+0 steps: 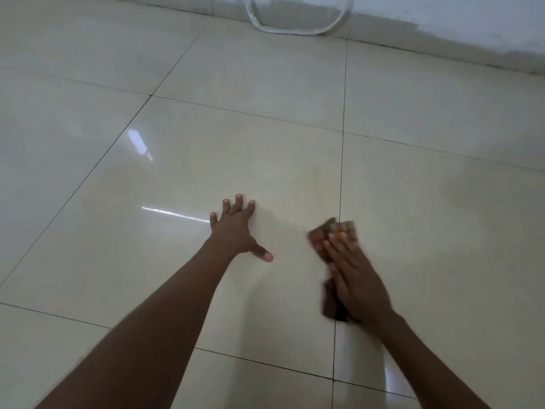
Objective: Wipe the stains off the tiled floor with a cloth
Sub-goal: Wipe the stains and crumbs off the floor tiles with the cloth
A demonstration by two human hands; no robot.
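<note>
Cloth (324, 237) under flat right hand (358, 278), blurred; left hand (236, 231) splayed, bracing on floor (265, 143). Advise firm overlapping strokes across grout line (342, 172).

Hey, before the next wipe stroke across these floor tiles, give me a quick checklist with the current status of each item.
1. Cloth under the right hand: ok, palm pressed flat on it.
2. Cloth flat on the floor: cannot tell, it is motion-blurred.
3. Left hand braced: ok, fingers spread on the tile, apart from the cloth.
4. Path ahead clear: ok, bare tile up to the clear hose by the wall.
5. Stains left to wipe: cannot tell, only glare and a tiny dark speck show.
</note>
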